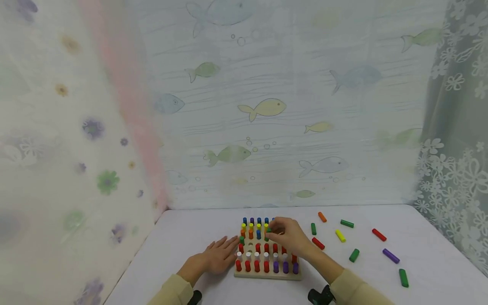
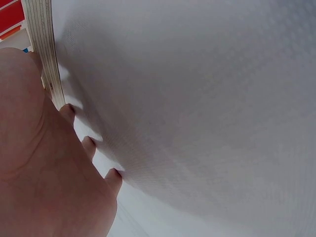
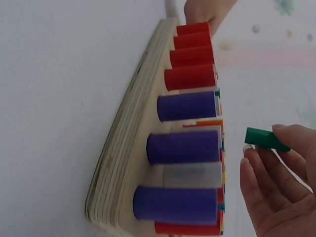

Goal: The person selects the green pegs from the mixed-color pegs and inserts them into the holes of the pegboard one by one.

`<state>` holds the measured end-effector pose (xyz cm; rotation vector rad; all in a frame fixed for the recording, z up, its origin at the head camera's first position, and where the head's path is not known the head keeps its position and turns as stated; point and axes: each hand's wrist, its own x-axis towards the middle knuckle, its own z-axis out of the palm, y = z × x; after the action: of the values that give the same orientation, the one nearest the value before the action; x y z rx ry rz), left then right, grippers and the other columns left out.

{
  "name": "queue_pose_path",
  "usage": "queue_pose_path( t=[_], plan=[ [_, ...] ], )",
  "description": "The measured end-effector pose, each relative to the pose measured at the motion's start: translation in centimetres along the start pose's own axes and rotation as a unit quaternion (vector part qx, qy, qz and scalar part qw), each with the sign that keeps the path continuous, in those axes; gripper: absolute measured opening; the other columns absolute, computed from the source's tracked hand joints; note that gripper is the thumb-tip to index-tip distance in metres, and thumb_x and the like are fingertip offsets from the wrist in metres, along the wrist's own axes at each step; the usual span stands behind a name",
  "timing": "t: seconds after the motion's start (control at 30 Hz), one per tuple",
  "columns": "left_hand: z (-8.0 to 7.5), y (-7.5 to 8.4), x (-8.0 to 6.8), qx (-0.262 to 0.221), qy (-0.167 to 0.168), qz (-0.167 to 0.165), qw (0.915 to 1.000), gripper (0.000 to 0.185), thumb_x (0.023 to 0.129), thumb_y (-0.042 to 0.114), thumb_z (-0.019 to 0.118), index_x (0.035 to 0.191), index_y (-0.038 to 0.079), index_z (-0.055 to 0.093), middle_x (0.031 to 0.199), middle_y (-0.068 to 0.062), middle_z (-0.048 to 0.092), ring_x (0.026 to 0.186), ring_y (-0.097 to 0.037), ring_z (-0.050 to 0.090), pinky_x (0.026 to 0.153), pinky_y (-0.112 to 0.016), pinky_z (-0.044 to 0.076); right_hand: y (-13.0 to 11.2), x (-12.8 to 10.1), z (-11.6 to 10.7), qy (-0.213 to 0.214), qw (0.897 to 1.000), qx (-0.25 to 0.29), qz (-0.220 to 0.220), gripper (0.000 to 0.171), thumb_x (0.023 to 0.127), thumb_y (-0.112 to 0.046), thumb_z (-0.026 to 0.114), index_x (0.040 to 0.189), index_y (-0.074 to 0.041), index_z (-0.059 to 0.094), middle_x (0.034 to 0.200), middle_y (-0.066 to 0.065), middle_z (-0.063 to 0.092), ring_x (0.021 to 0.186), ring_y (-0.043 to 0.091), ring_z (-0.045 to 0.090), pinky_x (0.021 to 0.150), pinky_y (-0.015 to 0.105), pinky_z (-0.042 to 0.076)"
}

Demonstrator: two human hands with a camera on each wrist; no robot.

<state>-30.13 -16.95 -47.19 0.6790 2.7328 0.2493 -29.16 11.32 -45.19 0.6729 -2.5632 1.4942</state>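
A wooden peg board [image 1: 267,274] lies on the white table [image 1: 213,224], filled with red, purple, white, blue, yellow and orange pegs. My right hand [image 1: 286,234] hovers over the board's middle and pinches a green peg [image 1: 268,231] in its fingertips. The right wrist view shows that green peg [image 3: 265,139] held above the rows of red pegs [image 3: 193,55] and purple pegs [image 3: 186,106]. My left hand [image 1: 221,254] lies flat on the table, fingers against the board's left edge [image 2: 45,54].
Loose pegs lie on the table right of the board: orange [image 1: 322,217], green [image 1: 347,223], yellow [image 1: 340,235], red [image 1: 379,234], purple [image 1: 390,256] and several more. Patterned curtains [image 1: 267,106] close in the table at back and sides.
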Motion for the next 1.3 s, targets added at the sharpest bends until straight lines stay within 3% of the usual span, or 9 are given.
queue_pose_path(
  t=[0.23,0.43,0.9,1.13,1.3],
  plan=[
    [1.5,-1.9,1.3,-0.013,0.005,0.010,0.9998,0.066,0.107,0.057,0.032,0.164,0.023,0.025,0.170,0.001,0.024,0.156,-0.035,0.017,0.122,-0.066,0.014,-0.1,0.8,1.8,0.009,1.000,0.012,0.007,0.013,0.096,-0.017,0.074,0.105,-0.008,0.071,0.095,-0.003,0.073,0.088,0.015,0.067,0.078,0.025,0.055],
    [2.0,-2.4,1.8,-0.022,0.011,0.014,0.9996,0.067,0.106,0.058,0.035,0.164,0.024,0.027,0.169,0.002,0.026,0.156,-0.034,0.018,0.122,-0.065,0.014,-0.1,1.3,3.1,0.014,1.000,0.023,0.017,0.016,0.096,-0.017,0.073,0.106,-0.006,0.070,0.098,-0.001,0.074,0.090,0.015,0.067,0.076,0.024,0.056],
    [0.4,-0.3,0.1,0.000,0.003,0.008,1.0000,0.062,0.110,0.049,0.034,0.164,0.019,0.027,0.169,-0.001,0.026,0.156,-0.035,0.019,0.122,-0.065,0.015,0.2,2.2,5.4,0.026,0.999,0.022,0.008,0.012,0.096,-0.014,0.073,0.105,-0.006,0.071,0.096,-0.002,0.074,0.088,0.013,0.068,0.077,0.025,0.058],
    [0.0,0.3,-0.2,-0.005,0.004,0.008,1.0000,0.060,0.109,0.043,0.040,0.162,0.016,0.032,0.168,-0.003,0.030,0.155,-0.035,0.023,0.121,-0.064,0.018,0.4,2.2,5.9,0.027,0.999,-0.015,-0.009,0.010,0.095,-0.013,0.074,0.103,-0.007,0.072,0.096,-0.004,0.073,0.085,0.010,0.067,0.077,0.026,0.059],
    [-0.1,0.3,-0.3,-0.007,0.003,0.012,0.9999,0.061,0.110,0.046,0.037,0.162,0.015,0.031,0.168,-0.004,0.030,0.155,-0.036,0.022,0.121,-0.065,0.017,0.6,2.3,6.3,0.024,0.998,-0.048,-0.018,0.012,0.095,-0.013,0.075,0.106,-0.007,0.073,0.096,-0.004,0.074,0.083,0.007,0.065,0.076,0.024,0.057]
  ],
)
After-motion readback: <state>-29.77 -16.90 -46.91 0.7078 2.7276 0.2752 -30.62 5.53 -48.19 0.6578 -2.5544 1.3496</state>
